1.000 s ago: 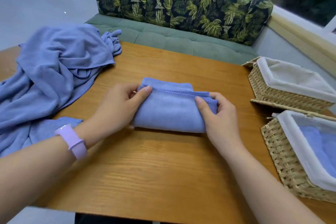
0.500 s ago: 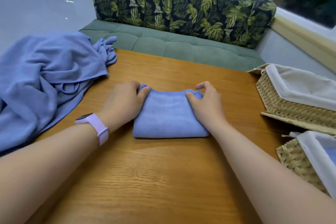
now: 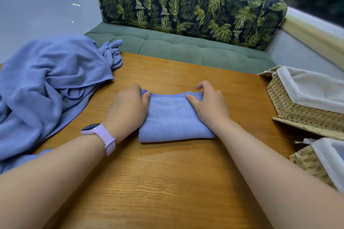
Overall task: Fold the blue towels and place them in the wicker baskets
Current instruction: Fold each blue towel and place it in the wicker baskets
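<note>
Blue terry cloth, folded into a small thick rectangle, lies flat near the middle of the wooden table. This folded towel is held at both short ends. The left hand curls round its left edge, thumb pressed onto the top layer near the far corner, fingers tucked at the side. The right hand does the same on the right edge: thumb on top, fingers bent and partly lifted over the far corner. Both hands are pinched onto the cloth, neither one spread flat. A lilac watch sits on the left wrist. A loose heap of blue towels lies at the table's left side. Two lined wicker baskets stand at the right, the far basket and the near basket, both well apart from the folded towel.
</note>
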Demonstrator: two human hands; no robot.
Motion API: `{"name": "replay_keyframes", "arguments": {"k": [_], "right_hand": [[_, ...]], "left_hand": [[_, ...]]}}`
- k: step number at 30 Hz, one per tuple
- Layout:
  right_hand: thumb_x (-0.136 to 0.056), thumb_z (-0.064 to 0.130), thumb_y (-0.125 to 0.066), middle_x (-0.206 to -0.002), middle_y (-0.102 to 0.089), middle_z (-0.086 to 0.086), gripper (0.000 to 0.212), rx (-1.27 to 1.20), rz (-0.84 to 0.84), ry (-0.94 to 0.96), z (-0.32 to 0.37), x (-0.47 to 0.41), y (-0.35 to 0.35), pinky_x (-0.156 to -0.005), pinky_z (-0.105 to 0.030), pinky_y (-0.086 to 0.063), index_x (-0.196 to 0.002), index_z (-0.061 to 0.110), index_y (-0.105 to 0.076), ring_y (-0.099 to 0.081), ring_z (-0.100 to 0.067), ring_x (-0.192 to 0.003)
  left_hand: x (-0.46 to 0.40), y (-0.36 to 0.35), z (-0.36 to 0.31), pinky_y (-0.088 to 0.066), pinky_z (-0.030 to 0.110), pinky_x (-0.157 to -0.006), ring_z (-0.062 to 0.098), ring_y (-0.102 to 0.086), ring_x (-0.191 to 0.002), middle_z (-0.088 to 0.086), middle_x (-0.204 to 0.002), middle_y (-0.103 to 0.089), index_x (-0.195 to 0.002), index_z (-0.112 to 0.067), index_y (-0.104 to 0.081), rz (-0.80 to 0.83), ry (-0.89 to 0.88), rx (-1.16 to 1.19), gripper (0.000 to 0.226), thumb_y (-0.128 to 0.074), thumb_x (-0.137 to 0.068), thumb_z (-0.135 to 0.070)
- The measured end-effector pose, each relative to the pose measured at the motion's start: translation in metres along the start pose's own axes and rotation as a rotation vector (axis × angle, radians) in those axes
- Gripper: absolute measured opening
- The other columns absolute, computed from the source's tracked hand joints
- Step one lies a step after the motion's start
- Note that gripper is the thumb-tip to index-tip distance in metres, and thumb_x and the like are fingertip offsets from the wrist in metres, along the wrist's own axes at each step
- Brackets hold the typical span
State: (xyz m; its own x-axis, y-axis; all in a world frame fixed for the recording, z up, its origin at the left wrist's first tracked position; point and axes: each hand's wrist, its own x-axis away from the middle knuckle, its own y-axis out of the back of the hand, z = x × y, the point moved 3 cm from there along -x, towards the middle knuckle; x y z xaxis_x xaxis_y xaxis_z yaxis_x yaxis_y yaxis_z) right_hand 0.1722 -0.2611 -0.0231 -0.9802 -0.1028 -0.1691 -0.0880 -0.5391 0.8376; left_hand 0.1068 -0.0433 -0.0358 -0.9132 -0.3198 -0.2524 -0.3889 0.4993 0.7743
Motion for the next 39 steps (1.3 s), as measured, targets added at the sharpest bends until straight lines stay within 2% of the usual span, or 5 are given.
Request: {"name": "replay_keyframes", "arguments": {"k": [7,12,16,23,39], "right_hand": [[-0.097,0.024,-0.052,-0.123,-0.061,-0.003,0.029,0.16,-0.014,0.278,0.044,0.016,0.021,-0.09,-0.037,-0.043,-0.125,0.017,-0.058,-0.058,-0.026,-0.112],[-0.087,0.011,-0.049,-0.11,-0.068,-0.003,0.029,0.26,0.049,0.459,0.06,0.042,-0.005,-0.094,-0.034,-0.037,-0.11,0.017,-0.066,-0.059,-0.026,-0.109],[-0.093,0.018,-0.041,-0.131,-0.063,-0.001,0.041,0.105,0.265,0.464,0.047,0.041,-0.027,-0.106,-0.04,-0.04,-0.13,0.021,-0.058,-0.054,-0.02,-0.123],[-0.103,0.04,-0.033,-0.168,-0.004,0.01,0.059,0.239,0.414,0.394,0.028,0.04,-0.026,-0.124,-0.03,0.007,-0.159,0.033,-0.017,0.003,-0.006,-0.153],[-0.104,0.046,-0.024,-0.168,0.004,0.006,0.061,0.301,0.411,0.325,0.034,0.071,-0.024,-0.124,-0.036,0.008,-0.16,0.03,-0.008,0.01,-0.008,-0.153]], "left_hand": [[0.019,0.022,-0.027,-0.046,0.048,-0.082,0.036,-0.056,-0.095,0.013,-0.108,-0.057,-0.114,-0.011,-0.056,-0.148,-0.271,-0.185,0.022,-0.048,-0.095,-0.019],[0.052,-0.016,-0.048,-0.046,0.048,-0.098,0.034,-0.058,-0.109,0.014,-0.119,-0.06,-0.123,-0.007,-0.058,0.148,-0.547,-0.294,0.046,-0.032,-0.091,-0.028],[0.056,-0.026,-0.037,-0.017,0.041,-0.122,0.028,-0.03,-0.148,0.015,-0.158,-0.036,-0.153,-0.004,-0.033,0.209,-0.404,-0.359,0.078,-0.013,-0.089,-0.044],[0.057,-0.027,-0.028,0.002,0.038,-0.126,0.02,0.005,-0.155,0.012,-0.167,-0.002,-0.159,-0.006,-0.008,0.245,-0.179,-0.303,0.093,-0.016,-0.086,-0.062],[0.078,-0.014,-0.03,-0.001,0.046,-0.125,0.017,0.002,-0.155,0.008,-0.168,-0.005,-0.16,-0.01,-0.01,0.267,-0.184,-0.347,0.098,-0.004,-0.078,-0.063]]}}
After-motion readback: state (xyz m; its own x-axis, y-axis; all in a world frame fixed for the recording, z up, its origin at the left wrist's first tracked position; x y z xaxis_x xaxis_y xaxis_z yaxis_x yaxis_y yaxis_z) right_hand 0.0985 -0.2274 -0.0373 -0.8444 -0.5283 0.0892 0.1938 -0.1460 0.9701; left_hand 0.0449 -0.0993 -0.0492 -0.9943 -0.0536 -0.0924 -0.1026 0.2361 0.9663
